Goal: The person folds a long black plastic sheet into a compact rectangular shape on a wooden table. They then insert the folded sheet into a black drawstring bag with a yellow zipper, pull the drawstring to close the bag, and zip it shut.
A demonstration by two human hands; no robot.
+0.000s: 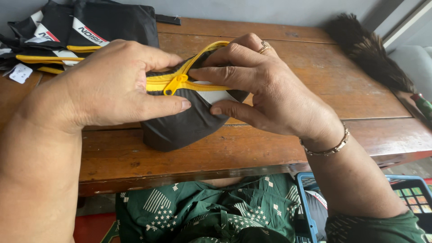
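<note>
Both hands, left hand (108,87) and right hand (261,85), pinch the black pouch (180,126) beside its yellow zipper (173,83), seemingly only partly closed.

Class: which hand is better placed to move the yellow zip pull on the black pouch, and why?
Probably the left hand: its thumb lies right beside the zip pull. The right hand pinches the pouch beside the zip, steadying it.

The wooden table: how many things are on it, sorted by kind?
Black pouch with a yellow zipper, held by the left hand and the right hand: 1
Pile of black pouches with yellow zippers at the far left, number in it unclear: 1
Feather duster at the far right: 1
Small white tag by the pile: 1
Total on the wooden table: 4
</note>
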